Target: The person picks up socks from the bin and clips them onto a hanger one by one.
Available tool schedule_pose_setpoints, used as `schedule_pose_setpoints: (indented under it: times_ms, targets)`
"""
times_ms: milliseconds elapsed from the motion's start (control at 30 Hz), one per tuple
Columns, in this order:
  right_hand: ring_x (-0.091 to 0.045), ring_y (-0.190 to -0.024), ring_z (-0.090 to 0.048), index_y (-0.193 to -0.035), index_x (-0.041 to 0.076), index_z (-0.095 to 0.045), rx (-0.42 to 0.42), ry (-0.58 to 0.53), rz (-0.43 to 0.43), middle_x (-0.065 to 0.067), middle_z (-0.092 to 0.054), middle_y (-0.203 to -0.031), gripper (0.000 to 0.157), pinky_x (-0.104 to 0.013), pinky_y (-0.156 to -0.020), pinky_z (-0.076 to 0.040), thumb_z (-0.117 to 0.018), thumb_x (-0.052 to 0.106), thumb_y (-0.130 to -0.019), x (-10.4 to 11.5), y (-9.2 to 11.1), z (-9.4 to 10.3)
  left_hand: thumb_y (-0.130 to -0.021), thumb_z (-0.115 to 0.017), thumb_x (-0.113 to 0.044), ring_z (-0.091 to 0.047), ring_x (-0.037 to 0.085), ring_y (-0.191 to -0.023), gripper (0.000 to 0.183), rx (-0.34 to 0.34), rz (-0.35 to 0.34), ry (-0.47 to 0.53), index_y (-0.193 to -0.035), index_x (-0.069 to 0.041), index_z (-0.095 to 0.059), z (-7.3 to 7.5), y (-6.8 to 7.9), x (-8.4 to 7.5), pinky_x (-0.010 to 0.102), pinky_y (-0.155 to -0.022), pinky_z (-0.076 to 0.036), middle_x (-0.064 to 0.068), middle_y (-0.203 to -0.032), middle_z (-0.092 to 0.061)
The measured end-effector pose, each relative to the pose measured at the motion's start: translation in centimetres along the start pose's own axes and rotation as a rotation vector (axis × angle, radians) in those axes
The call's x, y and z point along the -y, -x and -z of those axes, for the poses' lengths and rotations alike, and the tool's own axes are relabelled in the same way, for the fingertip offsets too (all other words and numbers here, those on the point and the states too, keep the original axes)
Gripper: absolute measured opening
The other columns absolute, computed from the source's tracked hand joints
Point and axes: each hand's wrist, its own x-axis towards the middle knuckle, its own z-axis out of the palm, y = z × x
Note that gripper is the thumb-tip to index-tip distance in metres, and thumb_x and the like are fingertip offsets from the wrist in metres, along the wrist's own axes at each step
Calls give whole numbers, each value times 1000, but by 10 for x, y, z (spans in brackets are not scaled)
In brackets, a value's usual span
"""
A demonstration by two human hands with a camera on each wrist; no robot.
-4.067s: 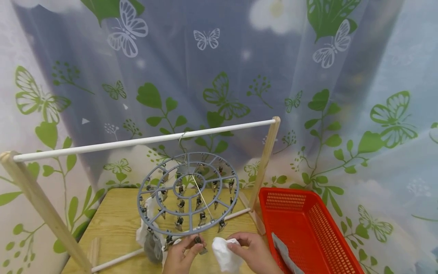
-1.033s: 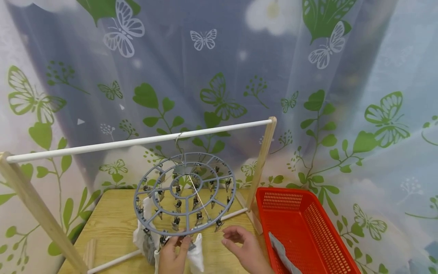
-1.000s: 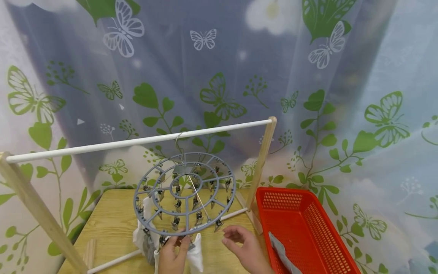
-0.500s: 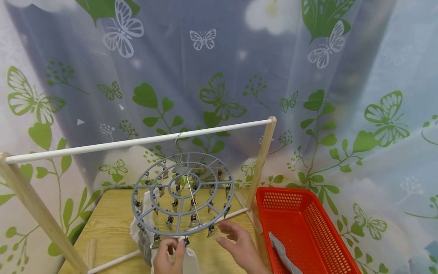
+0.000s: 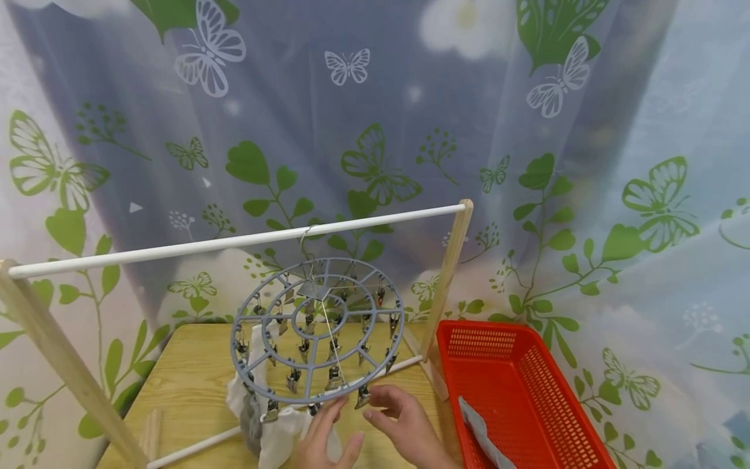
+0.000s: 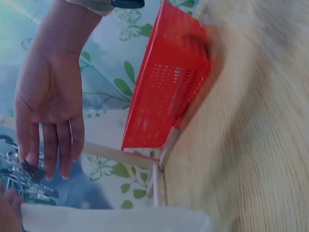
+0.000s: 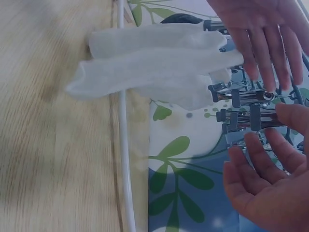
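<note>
A round grey clip hanger bears several dangling metal clips. White socks and a grey sock hang at its front left; the white ones show larger in the right wrist view. My left hand is under the front rim beside the white socks, fingers extended, gripping nothing. To its right, my right hand has loosely bent fingers beside a clip. In the right wrist view its thumb is close to that clip; whether it touches cannot be told.
A white rail on wooden posts carries the hanger above a wooden table. On the right stands a red basket with a grey cloth piece inside. A patterned curtain forms the backdrop.
The white sock earlier in my right hand now hangs from a clip. My left hand has let go of that clip and moved right. The hanger has swung slightly.
</note>
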Motion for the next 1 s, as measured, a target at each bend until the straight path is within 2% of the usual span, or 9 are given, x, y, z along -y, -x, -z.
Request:
schedule_pose_setpoints:
  times_ms: [100, 267, 367, 533, 767, 900, 1000]
  targets:
    - [-27, -101, -63, -114, -1, -64, 8, -6, -15, -11, -68, -106, 27, -33, -80, -51, -67, 17, -94, -1, 0, -1, -90, -71, -30, -63, 31, -105, 50, 58, 58, -28, -129, -1, -58, -2, -4, -4, 40, -83, -56, 14, -125, -61]
    - [-21, -97, -63, -110, 0, -65, 34, -19, -19, -9, -68, -102, 22, -29, -78, -51, -66, 15, -94, -2, 1, -3, -93, -67, -32, -58, 41, -114, 56, 143, 177, 144, -131, 7, -53, -5, -14, -6, 42, -94, -52, 25, -126, -59]
    - [-20, -97, -63, -109, -1, -65, 35, -16, -9, -10, -67, -103, 19, -27, -78, -52, -66, 12, -94, -1, 1, -4, -95, -64, -32, -56, 42, -118, 58, 181, 217, 198, -133, 10, -50, -6, -19, -3, 42, -95, -51, 28, -129, -57]
    - [-23, -97, -63, -107, 0, -65, 40, -6, -23, -9, -67, -102, 21, -29, -78, -52, -68, 15, -92, 1, 3, -5, -98, -60, -31, -58, 41, -116, 55, 201, 186, 196, -133, 11, -50, -8, -23, 0, 39, -94, -52, 28, -129, -57]
    - [-22, -97, -63, -109, 3, -66, 58, -18, -39, -6, -67, -102, 23, -33, -77, -52, -68, 20, -93, 3, 4, -5, -101, -56, -23, -64, 35, -106, 38, 147, 84, 179, -121, 9, -61, -10, -28, 0, 37, -91, -54, 21, -114, -65]
    - [-19, -92, -63, -109, 3, -66, 64, -26, -38, -6, -68, -100, 22, -29, -74, -52, -67, 19, -94, 2, 5, -5, -98, -61, -24, -67, 31, -100, 33, 87, 109, 162, -115, 4, -67, -11, -30, -1, 34, -87, -56, 13, -105, -70]
    - [-16, -89, -63, -110, 2, -65, 68, -36, -34, -7, -68, -100, 23, -27, -73, -52, -66, 19, -95, 2, 5, -5, -96, -64, -26, -67, 30, -101, 35, 96, 146, 199, -116, 2, -68, -11, -32, -1, 33, -88, -55, 13, -108, -70]
